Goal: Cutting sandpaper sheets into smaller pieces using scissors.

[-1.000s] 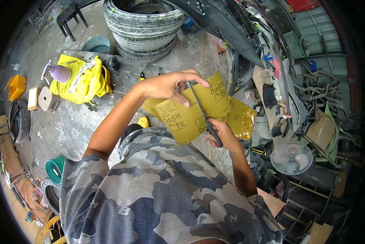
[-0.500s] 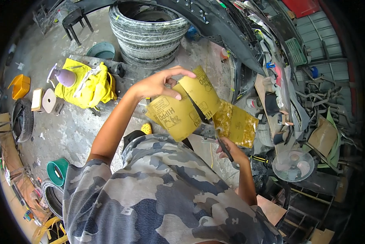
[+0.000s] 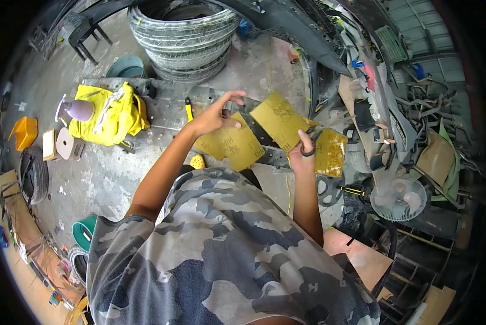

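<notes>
My left hand (image 3: 219,116) pinches gold-backed sandpaper sheets (image 3: 237,146) by their upper edge with the thumb and curled fingers, while its index finger sticks out. The printed backs face up. My right hand (image 3: 303,153) holds a separate rectangular piece of sandpaper (image 3: 278,120) between thumb and fingers. Black-handled scissors (image 3: 309,150) hang from the same hand, a handle loop around a finger; their blades are mostly hidden. A gap separates the two lots of sandpaper. Behind my right hand lies a yellow printed sheet or packet (image 3: 332,154) with pale, glossy patches.
A grey metal bench (image 3: 170,100) stretches ahead, with a yellow cloth (image 3: 110,127), a lilac pump bottle (image 3: 81,110) and a yellow-handled tool (image 3: 189,110) on it. Stacked tyres (image 3: 186,43) stand beyond. A fan (image 3: 399,199) and a yellow-black screwdriver (image 3: 354,191) are at right.
The partly slit sandpaper is now in two separate parts. My right hand has moved up and taken the cut piece, its scissors turned aside. My left index finger has let go of that piece.
</notes>
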Demonstrator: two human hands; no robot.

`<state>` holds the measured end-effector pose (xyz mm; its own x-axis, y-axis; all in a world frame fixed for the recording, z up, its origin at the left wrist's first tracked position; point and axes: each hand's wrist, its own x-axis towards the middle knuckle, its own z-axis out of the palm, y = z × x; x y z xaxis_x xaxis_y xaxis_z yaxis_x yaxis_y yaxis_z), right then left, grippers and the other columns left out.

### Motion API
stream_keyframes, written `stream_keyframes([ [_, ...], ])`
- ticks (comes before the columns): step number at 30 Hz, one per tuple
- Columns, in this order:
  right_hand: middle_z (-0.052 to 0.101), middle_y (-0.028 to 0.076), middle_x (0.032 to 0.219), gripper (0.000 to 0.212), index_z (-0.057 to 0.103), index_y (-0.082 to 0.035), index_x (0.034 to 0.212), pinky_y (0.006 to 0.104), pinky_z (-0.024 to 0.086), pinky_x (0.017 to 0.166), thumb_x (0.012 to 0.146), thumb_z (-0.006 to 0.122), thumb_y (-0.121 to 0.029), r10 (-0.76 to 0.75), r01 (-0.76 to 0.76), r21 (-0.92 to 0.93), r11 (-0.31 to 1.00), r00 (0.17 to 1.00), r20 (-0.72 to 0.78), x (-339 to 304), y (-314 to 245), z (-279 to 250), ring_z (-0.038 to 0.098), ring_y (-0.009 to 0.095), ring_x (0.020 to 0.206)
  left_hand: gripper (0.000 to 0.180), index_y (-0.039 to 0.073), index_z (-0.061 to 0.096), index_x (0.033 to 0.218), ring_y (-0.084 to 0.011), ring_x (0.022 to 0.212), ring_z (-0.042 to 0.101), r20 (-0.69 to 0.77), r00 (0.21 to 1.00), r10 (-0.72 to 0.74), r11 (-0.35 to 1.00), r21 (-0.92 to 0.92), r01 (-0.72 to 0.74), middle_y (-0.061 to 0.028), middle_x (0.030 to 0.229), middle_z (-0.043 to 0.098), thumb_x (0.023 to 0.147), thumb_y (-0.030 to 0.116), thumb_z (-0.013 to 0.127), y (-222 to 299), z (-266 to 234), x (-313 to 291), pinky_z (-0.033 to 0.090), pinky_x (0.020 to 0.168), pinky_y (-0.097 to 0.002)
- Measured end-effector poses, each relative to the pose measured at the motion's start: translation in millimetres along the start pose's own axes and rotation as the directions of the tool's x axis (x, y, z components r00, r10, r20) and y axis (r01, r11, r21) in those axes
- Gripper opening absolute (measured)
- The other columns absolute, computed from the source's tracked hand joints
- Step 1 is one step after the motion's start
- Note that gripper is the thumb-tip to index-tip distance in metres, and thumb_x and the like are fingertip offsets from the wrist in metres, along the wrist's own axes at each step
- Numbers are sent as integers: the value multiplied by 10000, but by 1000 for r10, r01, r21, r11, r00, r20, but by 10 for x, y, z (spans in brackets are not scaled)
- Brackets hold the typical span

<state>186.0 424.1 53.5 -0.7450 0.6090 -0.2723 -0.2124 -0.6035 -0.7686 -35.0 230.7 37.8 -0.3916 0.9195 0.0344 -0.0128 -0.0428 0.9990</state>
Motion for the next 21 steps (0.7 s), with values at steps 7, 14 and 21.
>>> stream_keyframes([
  [7,581,91,1160,385,503,-42,1195,341,450,920,832,612,-112,103,-101,-54,993,994,29,-220,194,169,561,210,1087,549,64,495,1223,-123,794,570,-318,839,-441,894,-237,380,-36,904,600,753,132,770,-787,-144,-242,455,718,-257],
  [14,589,17,919,412,514,-91,1098,273,476,735,730,694,-44,37,-91,-402,911,989,-142,-54,964,20,588,124,836,239,9,560,1123,-158,869,587,-253,805,-536,730,-618,292,-82,983,618,948,160,499,-1214,75,-325,483,763,-307],
  [21,584,7,808,427,496,-78,1058,220,448,539,714,748,-87,-62,-17,-755,655,995,-76,25,1261,-193,558,82,667,359,39,494,1098,-164,892,568,-347,814,-466,871,-345,351,-89,989,590,872,273,645,-1170,251,-493,463,782,-282],
])
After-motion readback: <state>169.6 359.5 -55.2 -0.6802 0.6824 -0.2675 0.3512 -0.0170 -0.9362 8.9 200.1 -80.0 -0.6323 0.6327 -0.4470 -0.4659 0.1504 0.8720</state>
